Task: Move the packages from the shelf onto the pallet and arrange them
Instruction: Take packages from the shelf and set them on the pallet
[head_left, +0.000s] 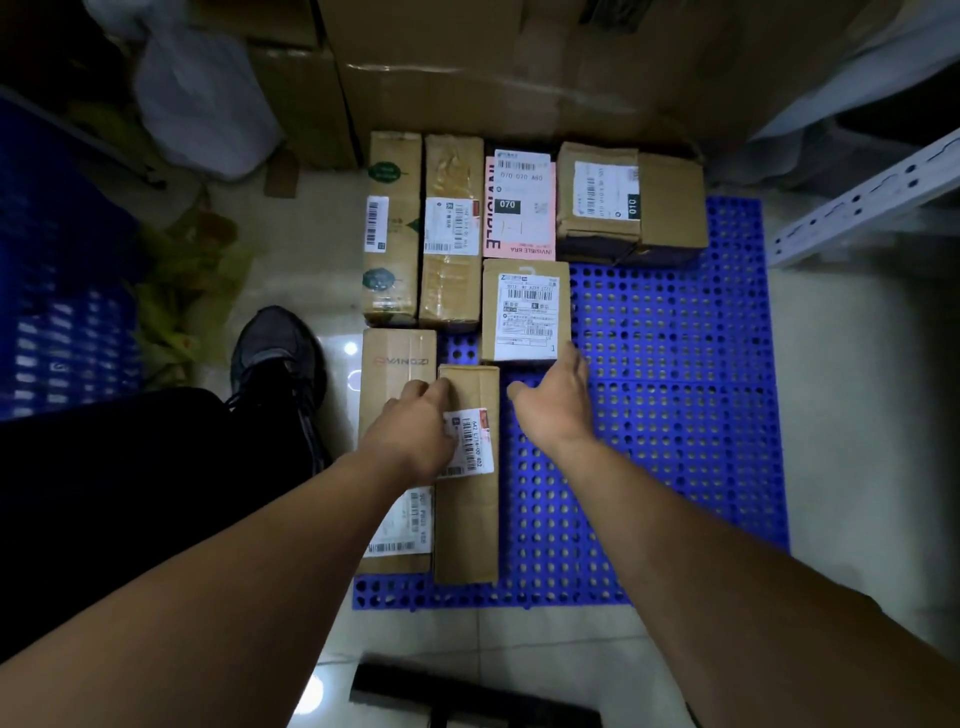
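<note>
1. Long narrow carton (467, 519) lies lower centre on the blue pallet (675, 415), long axis top-to-bottom.
2. Left hand (415, 431) rests on its upper-left end, fingers together and bent; we can't tell if they grip.
3. Right hand (556, 405) sits just right of it, apart, fingers loosely spread.

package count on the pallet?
7. Back row: four, green-logo box, taped box, pink package, rightmost box (possibly two). Middle: labelled box. Front: VANGZI box, narrow box under the left hand.
</note>
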